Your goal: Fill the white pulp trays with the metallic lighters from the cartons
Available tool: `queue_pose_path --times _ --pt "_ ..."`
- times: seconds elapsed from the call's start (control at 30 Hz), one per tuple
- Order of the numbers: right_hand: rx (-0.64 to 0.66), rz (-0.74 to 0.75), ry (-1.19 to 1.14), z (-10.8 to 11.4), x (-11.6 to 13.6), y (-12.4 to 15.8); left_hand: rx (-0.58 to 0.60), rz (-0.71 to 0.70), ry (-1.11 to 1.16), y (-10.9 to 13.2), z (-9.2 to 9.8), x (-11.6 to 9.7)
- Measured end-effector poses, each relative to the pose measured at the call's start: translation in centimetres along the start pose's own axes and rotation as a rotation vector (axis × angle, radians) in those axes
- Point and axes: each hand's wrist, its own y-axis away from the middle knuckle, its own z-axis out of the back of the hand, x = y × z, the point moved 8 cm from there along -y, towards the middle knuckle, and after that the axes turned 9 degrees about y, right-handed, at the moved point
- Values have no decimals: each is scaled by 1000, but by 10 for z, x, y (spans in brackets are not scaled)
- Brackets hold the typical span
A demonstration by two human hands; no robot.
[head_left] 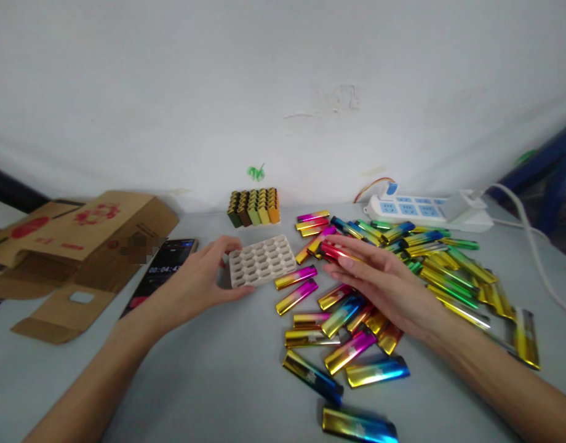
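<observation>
My left hand [213, 274] grips a pale grey tray [263, 261] with rows of oval slots, thumb at its near edge and fingers at its far left corner. Its slots hold nothing. In my right hand [379, 271] a shiny red lighter [331, 251] is held between thumb and fingers, above a loose pile. Around and below that hand lie many metallic lighters, among them a pink-and-gold lighter [350, 351] and a blue-and-gold lighter [378, 371]. Behind the tray, a block of lighters [254, 208] stands upright in tight rows against the wall.
An open cardboard box [121, 215] lies at the left. Beside it a phone [160, 267] shows a running timer. A white power strip [405, 209] with a plugged-in cable [525, 215] sits along the wall at the right, behind the pile. The wall [283, 92] bounds the grey table.
</observation>
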Motion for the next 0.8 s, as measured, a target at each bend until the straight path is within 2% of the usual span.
queue_pose_path --times 0.27,0.47,0.6,0.8 --pt "-20 68 58 4 2 0 -56 -3 91 -2 -3 -3" --pt "93 219 97 -10 11 5 -74 10 109 -6 -8 4" --pt "86 195 124 -12 10 7 -70 1 103 -7 -7 2" --pt "11 180 203 -3 9 4 -56 -2 93 -8 -4 -3"
